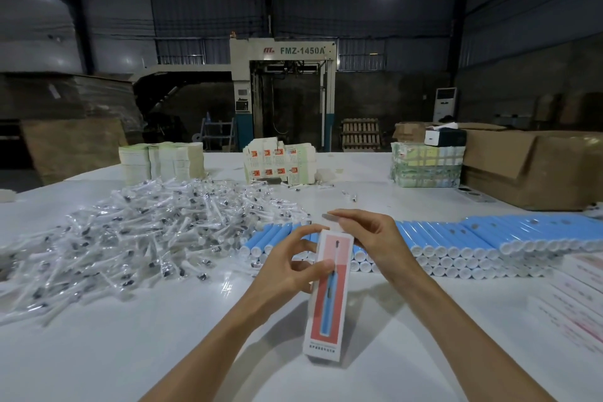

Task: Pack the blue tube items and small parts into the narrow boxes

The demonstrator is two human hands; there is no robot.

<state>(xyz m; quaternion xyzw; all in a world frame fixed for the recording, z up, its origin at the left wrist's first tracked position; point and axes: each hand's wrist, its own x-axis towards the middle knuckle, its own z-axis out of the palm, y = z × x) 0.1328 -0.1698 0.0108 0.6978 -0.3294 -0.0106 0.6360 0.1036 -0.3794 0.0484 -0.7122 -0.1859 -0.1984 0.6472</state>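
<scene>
A narrow white box [329, 300] with a red panel and a blue tube picture stands upright near the table's front. My left hand [290, 268] grips its upper left side. My right hand [368, 238] pinches the box's top flap just above the open end. Behind my hands lie stacked rows of blue tubes [456, 245] with white caps. To the left spreads a big heap of small parts in clear wrappers [130, 232]. What is inside the box is hidden.
Flat narrow boxes [580, 297] lie at the right edge. At the back of the white table [163, 336] stand stacks of folded cartons [161, 160], printed cartons [279, 161], a wrapped bundle [424, 166] and a large brown cardboard box [535, 166].
</scene>
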